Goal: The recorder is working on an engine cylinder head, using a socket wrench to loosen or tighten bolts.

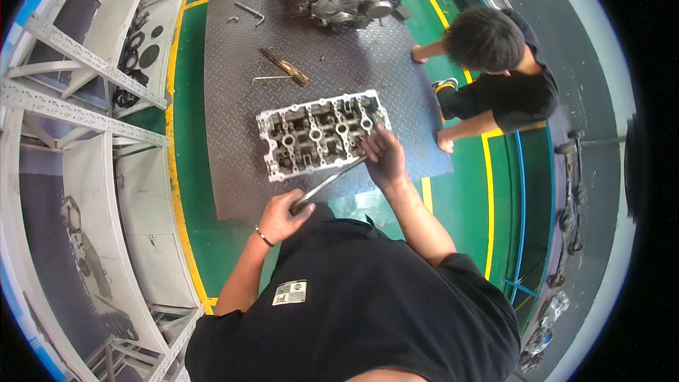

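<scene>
A: Where does the metal engine part (316, 134) lie?
B: On the ridged table (237, 127), toward its near edge. Ahead of the left hand (281, 218) and somewhat to its right. Long axis runs side to side, right end tipped a little farther from the person.
A: Nearer hand?
B: The right hand (386, 160), at the near right corner, overlapping it in view. Contact: cannot tell.
A: State of the hands?
B: Left closed round the lower end of a silver bar (329, 182). Bar slants up and rightward across the part's near side to the right hand. Right fingers curled, palm partly showing; whether they grip the bar, cannot tell.
A: Look of the part?
B: Oblong, pale silver rim with a notched left end. Inside darker, grimy, full of hollows; a row of round rings down the middle. Lies flat, open face up.
</scene>
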